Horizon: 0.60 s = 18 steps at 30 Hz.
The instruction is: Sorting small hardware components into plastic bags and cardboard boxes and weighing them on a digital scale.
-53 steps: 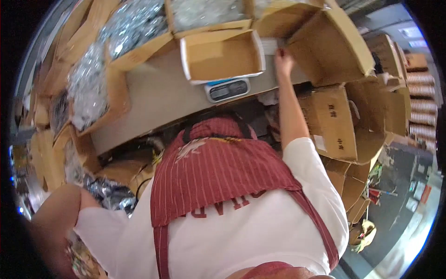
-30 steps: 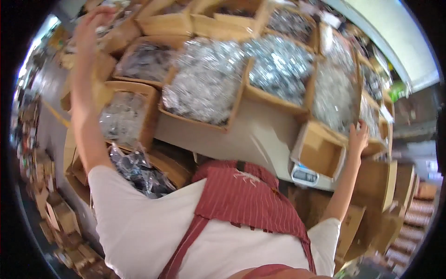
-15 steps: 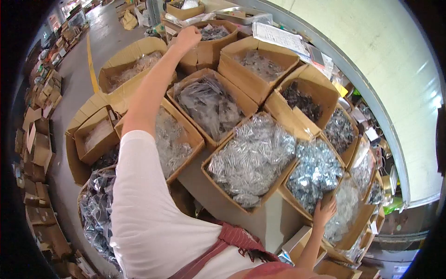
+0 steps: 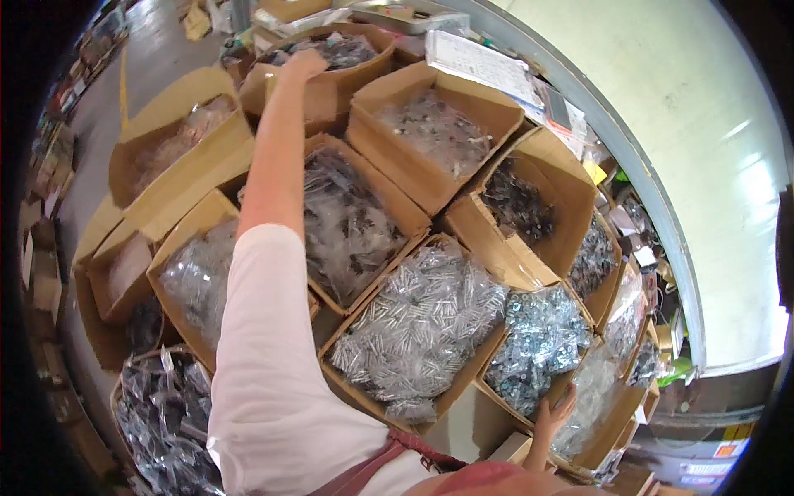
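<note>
My left hand (image 4: 306, 63), arm stretched far forward, is at the near side of a cardboard box (image 4: 335, 87) of dark bagged parts (image 4: 343, 51). Its fingers curl down and look closed; what they hold, if anything, is hidden. Low on the right, my right hand (image 4: 554, 416) rests at the edge of a box of clear bags with shiny bluish metal pieces (image 4: 538, 343). Its fingers are stretched out and hold nothing visible. Beside that box, a larger carton holds bags of silvery, screw-like pieces (image 4: 422, 322).
More open cartons crowd around: one of dark film bags (image 4: 351, 219), one of clear bags (image 4: 434, 136), one of black parts (image 4: 517, 202). Glossy dark bags (image 4: 165, 422) fill a container at lower left. Printed sheets (image 4: 480, 70) lie by the curved-looking wall frame at the back.
The view has shifted forward over the cartons. My left arm reaches on and its hand now sits over the far box's near side. My right hand stays by the bluish bags.
</note>
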Available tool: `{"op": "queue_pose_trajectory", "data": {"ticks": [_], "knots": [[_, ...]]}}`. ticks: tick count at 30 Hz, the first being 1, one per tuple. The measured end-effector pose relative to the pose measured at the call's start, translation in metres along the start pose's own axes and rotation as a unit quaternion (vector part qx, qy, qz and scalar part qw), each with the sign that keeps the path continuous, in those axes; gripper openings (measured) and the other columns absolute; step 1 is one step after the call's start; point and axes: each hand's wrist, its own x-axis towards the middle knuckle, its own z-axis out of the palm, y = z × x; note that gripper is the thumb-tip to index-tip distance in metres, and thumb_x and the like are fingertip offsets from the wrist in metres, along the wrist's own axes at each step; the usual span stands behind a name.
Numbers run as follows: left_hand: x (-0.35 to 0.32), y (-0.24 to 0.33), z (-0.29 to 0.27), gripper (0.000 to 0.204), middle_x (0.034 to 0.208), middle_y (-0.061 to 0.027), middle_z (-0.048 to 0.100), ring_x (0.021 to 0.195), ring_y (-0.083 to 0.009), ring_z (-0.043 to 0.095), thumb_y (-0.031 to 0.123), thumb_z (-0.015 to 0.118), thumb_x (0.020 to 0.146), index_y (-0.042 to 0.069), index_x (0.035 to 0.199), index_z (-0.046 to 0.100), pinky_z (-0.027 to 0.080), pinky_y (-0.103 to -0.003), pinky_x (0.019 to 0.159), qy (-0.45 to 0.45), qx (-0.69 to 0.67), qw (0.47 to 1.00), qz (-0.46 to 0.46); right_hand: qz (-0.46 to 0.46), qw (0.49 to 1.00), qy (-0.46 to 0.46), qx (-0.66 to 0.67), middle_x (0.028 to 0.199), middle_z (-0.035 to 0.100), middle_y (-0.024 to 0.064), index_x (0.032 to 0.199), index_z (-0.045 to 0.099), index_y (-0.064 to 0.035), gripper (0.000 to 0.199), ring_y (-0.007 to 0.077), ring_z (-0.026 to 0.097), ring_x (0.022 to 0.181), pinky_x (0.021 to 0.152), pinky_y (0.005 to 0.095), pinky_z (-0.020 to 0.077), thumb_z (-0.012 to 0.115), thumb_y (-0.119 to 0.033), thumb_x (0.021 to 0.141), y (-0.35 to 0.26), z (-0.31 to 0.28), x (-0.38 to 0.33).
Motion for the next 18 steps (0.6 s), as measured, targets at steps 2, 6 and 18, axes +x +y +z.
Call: {"op": "queue_pose_trajectory", "data": {"ticks": [2,6,18], "knots": [[-0.026,0.007,-0.016,0.036,0.114,-0.0193,0.065,0.107,-0.0365,0.061,0.026,0.055,0.08,0.004,0.103,0.07,0.048,-0.044,0.093,0.049,0.04,0.998,-0.01,0.02,1.0,0.0,0.004,0.13,0.05,0.0189,0.135,0.043,-0.0023,0.068,0.0404,0.041,0.122,0.106,0.0497,0.0308,0.06,-0.008,0.069,-0.005,-0.003,0.002],[-0.046,-0.009,-0.016,0.03,0.098,-0.0185,0.07,0.096,-0.0353,0.065,0.033,0.059,0.084,0.01,0.094,0.075,0.05,-0.043,0.086,0.134,-0.069,0.988,-0.02,0.049,0.998,-0.014,0.022,0.129,0.05,0.0181,0.134,0.045,-0.0054,0.069,0.0393,0.042,0.121,0.105,0.048,0.0321,0.062,-0.005,0.067,-0.022,-0.01,0.011],[-0.108,0.04,-0.035,0.021,0.089,-0.0013,0.069,0.07,-0.0096,0.054,0.027,0.066,0.091,0.007,0.093,0.07,0.043,-0.024,0.065,0.155,-0.758,0.632,-0.04,0.054,0.993,0.021,0.106,0.125,0.055,0.0152,0.129,0.052,-0.0069,0.065,0.0365,0.048,0.117,0.102,0.0455,0.0357,0.068,-0.006,0.066,-0.003,-0.008,0.001]]}}
